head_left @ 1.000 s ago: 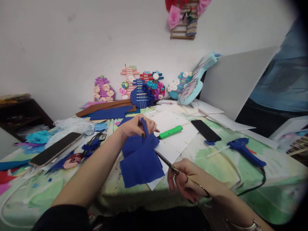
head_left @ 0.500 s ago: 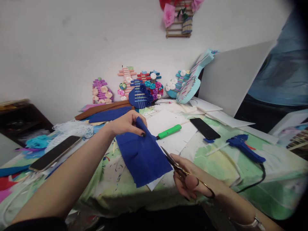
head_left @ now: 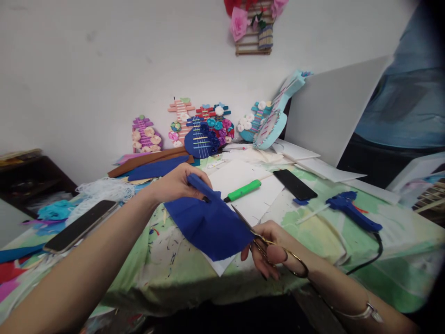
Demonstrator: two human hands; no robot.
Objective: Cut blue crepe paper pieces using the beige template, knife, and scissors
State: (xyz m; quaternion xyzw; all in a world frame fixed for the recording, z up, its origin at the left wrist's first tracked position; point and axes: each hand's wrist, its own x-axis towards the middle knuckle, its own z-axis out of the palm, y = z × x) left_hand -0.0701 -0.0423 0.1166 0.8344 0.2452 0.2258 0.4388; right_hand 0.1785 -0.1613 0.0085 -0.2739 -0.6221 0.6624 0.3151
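Sheet material (head_left: 215, 229) in dark blue is being held over white paper (head_left: 239, 172) on the counter (head_left: 321, 236), its folded top being pinched between thumb and fingers by the left hand (head_left: 181, 182). Light, soft, easily creased handling is being suggested; a gentle grip near an edge is being favoured. Scissors (head_left: 257, 235) are being clasped by the right hand (head_left: 274, 246), blades lying at the material's right edge. Beyond, a green-handled tool (head_left: 244, 190), black phone (head_left: 295, 183) and blue glue gun (head_left: 354, 211) are being supported.

The left hand (head_left: 187, 183) pinches while the right hand (head_left: 267, 250) curls.
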